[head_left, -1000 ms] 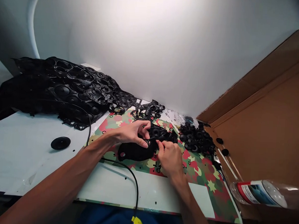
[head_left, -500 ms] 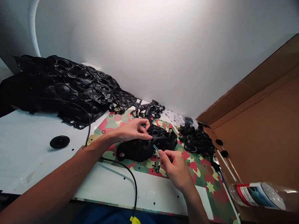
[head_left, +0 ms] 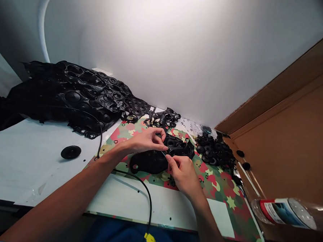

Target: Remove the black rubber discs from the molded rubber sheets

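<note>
A black rubber sheet (head_left: 150, 163) with moulded rings and a hole at its left end lies on the camouflage-patterned mat. Over its middle, my left hand (head_left: 149, 139) has its thumb and fingers in a pinch; whatever is between them is too small to make out. My right hand (head_left: 183, 172) comes in from the right, closed around slim tweezers (head_left: 163, 153), mostly hidden by the fingers. Their tip meets the left thumb and fingertips, and the two hands almost touch.
Large moulded black sheets (head_left: 79, 91) are heaped at the left. Loose black rubber rings (head_left: 215, 149) are piled at the right, near a cardboard wall (head_left: 291, 117) and a plastic bottle (head_left: 283, 212). One black disc (head_left: 71, 152) lies left; a black cable (head_left: 147, 192) crosses the front.
My right hand has moved up and left, bringing the tweezers to my left fingertips. The left hand keeps its pinch. The whole view has shifted slightly.
</note>
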`<state>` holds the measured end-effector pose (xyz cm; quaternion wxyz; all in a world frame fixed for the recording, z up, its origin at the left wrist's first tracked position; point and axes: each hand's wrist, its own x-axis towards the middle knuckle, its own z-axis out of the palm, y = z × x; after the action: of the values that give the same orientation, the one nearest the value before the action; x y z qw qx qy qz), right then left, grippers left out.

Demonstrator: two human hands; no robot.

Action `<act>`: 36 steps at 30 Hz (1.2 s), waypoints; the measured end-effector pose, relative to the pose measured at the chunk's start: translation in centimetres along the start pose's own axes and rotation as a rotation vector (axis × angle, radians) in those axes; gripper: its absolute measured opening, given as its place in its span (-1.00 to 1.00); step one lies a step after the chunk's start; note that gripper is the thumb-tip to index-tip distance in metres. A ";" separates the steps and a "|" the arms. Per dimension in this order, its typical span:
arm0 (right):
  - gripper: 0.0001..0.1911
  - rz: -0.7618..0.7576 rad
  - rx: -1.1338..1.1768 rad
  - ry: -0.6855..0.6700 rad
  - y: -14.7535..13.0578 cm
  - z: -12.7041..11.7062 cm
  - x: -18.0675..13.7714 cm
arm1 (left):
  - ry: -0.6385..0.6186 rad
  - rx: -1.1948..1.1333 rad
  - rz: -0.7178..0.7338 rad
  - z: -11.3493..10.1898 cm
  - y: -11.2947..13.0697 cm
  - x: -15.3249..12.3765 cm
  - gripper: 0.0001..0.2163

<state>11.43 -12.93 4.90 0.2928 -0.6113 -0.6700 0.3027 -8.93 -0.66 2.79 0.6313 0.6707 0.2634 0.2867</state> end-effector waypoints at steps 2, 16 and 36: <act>-0.37 -0.026 -0.028 0.020 0.1 0.2 0.2 | -0.007 -0.002 0.024 0.0 -0.1 0.0 -0.58; -0.36 -0.077 -0.104 0.253 1.2 1.7 -1.6 | 0.205 -0.052 0.256 3.1 -1.2 1.3 -0.50; -0.39 -0.114 -0.292 0.386 3.3 2.3 -7.2 | 0.365 0.013 0.252 3.8 -2.5 2.0 -0.60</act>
<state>12.36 -19.95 0.77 0.3405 -0.6549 -0.6717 0.0631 -4.78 -1.66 0.27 0.5281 0.6394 0.2893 0.4782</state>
